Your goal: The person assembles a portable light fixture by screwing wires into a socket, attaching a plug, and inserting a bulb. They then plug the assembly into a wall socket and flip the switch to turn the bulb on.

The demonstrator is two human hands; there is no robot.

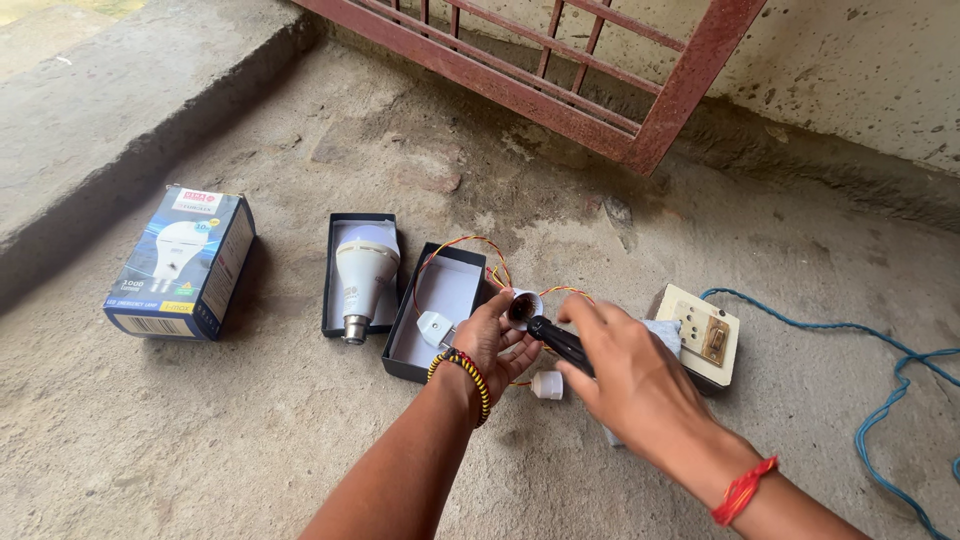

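My left hand [490,340] holds a white bulb holder [523,303] with its dark opening turned up; red and yellow wires [480,250] run from it. My right hand [625,365] grips a black-handled screwdriver [560,340] whose tip points into the holder. A small white cap [546,385] lies on the floor just below the two hands. A white plug [434,327] rests in the black tray [440,290] beside my left hand.
A white bulb [362,275] lies in another black tray [342,300]. A blue bulb box [183,262] lies at the left. A cream switchboard [703,333] with a blue cable [890,380] sits at the right. A rusty red grille [600,90] leans against the wall.
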